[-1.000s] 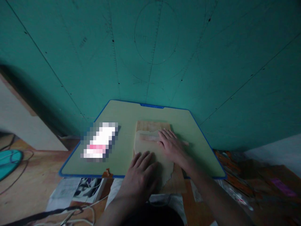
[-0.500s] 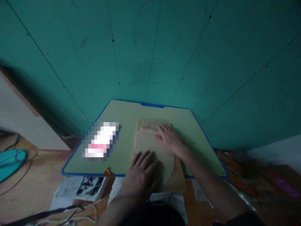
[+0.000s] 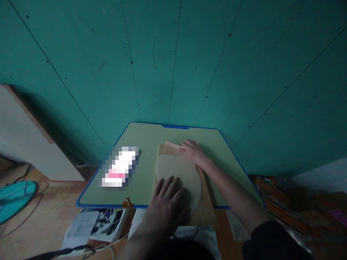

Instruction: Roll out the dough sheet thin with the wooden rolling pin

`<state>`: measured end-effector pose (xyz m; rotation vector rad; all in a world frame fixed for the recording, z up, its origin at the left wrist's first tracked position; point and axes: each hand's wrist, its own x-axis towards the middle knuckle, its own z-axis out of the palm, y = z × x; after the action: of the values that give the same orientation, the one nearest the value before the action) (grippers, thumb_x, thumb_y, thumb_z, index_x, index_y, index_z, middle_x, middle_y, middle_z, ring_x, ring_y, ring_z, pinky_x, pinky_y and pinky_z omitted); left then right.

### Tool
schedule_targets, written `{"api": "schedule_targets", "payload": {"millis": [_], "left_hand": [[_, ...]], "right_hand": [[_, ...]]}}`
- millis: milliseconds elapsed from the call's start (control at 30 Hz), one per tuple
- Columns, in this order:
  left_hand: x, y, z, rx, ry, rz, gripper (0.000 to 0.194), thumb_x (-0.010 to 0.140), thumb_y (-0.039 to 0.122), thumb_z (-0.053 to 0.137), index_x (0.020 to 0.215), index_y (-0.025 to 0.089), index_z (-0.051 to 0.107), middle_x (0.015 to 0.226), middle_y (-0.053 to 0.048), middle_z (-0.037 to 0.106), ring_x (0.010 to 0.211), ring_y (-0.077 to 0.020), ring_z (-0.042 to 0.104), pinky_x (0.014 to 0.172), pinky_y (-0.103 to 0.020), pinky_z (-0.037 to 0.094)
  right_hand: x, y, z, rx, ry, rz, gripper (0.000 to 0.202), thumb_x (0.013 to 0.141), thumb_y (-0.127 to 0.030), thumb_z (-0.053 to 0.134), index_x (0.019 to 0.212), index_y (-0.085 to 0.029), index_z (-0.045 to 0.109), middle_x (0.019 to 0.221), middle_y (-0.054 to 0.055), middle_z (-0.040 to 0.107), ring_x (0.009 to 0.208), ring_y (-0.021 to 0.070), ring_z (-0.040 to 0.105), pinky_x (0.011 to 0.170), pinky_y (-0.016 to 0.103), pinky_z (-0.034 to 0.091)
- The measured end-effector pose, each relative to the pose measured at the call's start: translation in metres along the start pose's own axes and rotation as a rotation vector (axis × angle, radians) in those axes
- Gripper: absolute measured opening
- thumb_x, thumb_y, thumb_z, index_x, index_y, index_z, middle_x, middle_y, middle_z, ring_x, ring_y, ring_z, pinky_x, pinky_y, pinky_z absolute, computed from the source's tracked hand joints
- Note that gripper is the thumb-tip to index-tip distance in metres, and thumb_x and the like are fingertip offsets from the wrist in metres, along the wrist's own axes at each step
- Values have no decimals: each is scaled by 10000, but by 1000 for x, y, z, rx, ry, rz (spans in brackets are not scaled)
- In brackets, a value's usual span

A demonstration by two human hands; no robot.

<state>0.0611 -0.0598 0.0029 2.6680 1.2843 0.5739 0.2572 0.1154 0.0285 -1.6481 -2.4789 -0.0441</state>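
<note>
A thin pale sheet (image 3: 177, 169) with an uneven edge lies flat on a wooden board (image 3: 206, 211). My left hand (image 3: 166, 202) rests on the sheet's lower left part, fingers spread and pointing away from me. At the far end of the board, my right hand (image 3: 193, 151) is on a pale stick-like piece (image 3: 172, 144), which sticks out to the left from under its fingers. How firmly the fingers close round the piece is hidden.
The board lies on a pale green tabletop (image 3: 146, 135) with a blue rim. A blurred-out phone-like object (image 3: 120, 168) is at left. Behind stands a green wall (image 3: 176, 72); papers (image 3: 81, 224) and cables lie below.
My right hand and the stick-like piece have moved off the sheet towards the board's far edge. My left hand stays on the sheet. The view has tilted slightly upward.
</note>
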Motion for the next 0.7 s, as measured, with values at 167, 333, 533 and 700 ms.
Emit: {"api": "schedule_targets", "payload": {"millis": [167,333,533,700], "left_hand": [[15,6,17,98,59,-86,624,899,507,665,1417,186,529,1521,-199,498,1398,-451,444,1104,-743,326],[21,-2,24,116,68,8,728,916,592,600,1513,207,440,1575,-196,427,1461,-430,358,1143,-702,282],[51,-26,-3,44,12,-29,362,941,383,616,1256,208,650,1381,-136,624,1308,-333,547,1100,-534,423],[104,-57,-7,124,34,-110,424,955,238,555,1365,134,574,1411,-181,599,1313,-303,551,1081,-468,448]], "right_hand": [[-17,13,0,92,109,88,135,975,-262,572,1035,-187,667,1142,108,692,1087,224,614,935,345,430],[-42,52,-15,288,272,323,164,960,-269,520,1013,-186,651,992,111,711,897,239,654,728,322,452],[-53,74,-23,746,344,523,317,978,-457,450,860,-209,607,758,42,693,547,158,623,506,266,495],[-60,71,-16,1074,345,598,364,960,-536,528,895,-198,646,718,46,708,486,142,619,469,258,536]]}}
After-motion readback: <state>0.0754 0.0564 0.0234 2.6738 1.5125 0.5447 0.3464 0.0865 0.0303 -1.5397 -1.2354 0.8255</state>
